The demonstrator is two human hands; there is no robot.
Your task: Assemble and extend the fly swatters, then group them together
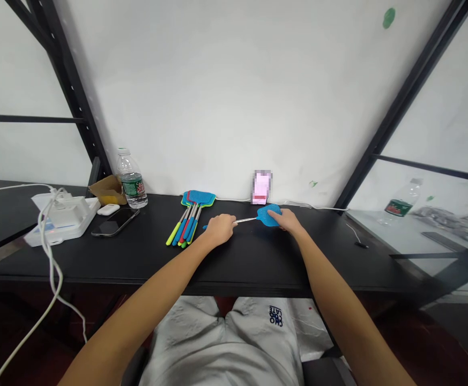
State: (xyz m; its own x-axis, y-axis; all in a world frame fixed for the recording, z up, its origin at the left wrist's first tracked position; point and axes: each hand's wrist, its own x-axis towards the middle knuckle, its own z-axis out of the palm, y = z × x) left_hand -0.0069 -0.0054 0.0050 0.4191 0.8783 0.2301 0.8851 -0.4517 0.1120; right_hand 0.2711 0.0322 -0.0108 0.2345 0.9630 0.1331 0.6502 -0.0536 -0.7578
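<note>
gripping a blue fly swatter [260, 217], left hand [220, 229] fingers [226, 220] curled round the shaft [245, 220], right hand [287, 221] pinching its mesh head [269, 215]

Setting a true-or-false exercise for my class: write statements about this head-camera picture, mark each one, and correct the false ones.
1. The left hand grips the metal handle of a blue mesh fly swatter. True.
2. The right hand grips a clear plastic water bottle. False: it rests on the swatter's mesh head, and the clear plastic water bottle stands on the desk.
3. A bundle of other fly swatters with multicoloured handles lies on the black desk. True.
4. A black smartphone stands upright against the wall. False: the black smartphone lies flat on the desk.
</note>
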